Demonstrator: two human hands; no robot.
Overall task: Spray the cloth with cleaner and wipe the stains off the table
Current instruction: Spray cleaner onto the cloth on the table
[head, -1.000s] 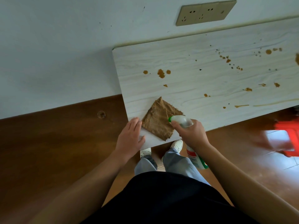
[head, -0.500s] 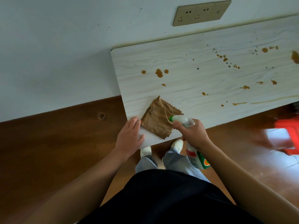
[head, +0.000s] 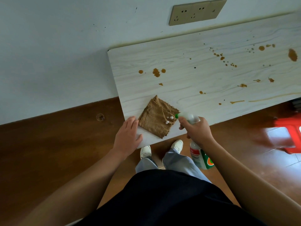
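A beige 3-part socket panel (head: 197, 11) sits on the pale wall (head: 48, 54). Below it lies the brown wooden floor (head: 48, 152); at its lower right is a blurred red plastic stool (head: 286, 125).

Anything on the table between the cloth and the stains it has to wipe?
Nothing visible: bare table between cloth and nearest stains. Left hand rests beside the cloth, right hand holds the bottle, both off that path.

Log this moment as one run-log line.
step: spray | right hand: grips spray bottle, nozzle toward cloth | left hand: flat on table | cloth: foam blobs | stains: unwiped
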